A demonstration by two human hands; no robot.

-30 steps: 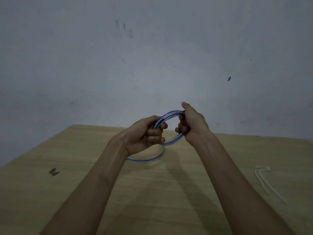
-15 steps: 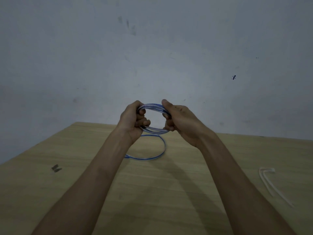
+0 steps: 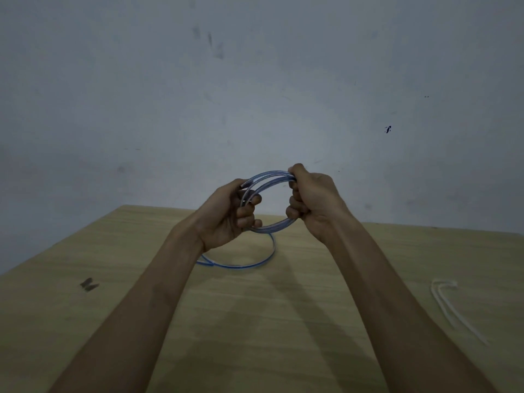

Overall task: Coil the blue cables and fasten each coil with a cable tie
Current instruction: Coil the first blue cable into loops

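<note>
Head view: both hands hold the blue cable coil (image 3: 266, 182) up above the wooden table (image 3: 312, 321). Left hand (image 3: 226, 217) has fingers curled round the coil's left side; right hand (image 3: 312, 199) grips the right side. One loose loop (image 3: 255, 263) of cable hangs down onto the table. White cable ties (image 3: 448, 302) lie well apart, far right.
</note>
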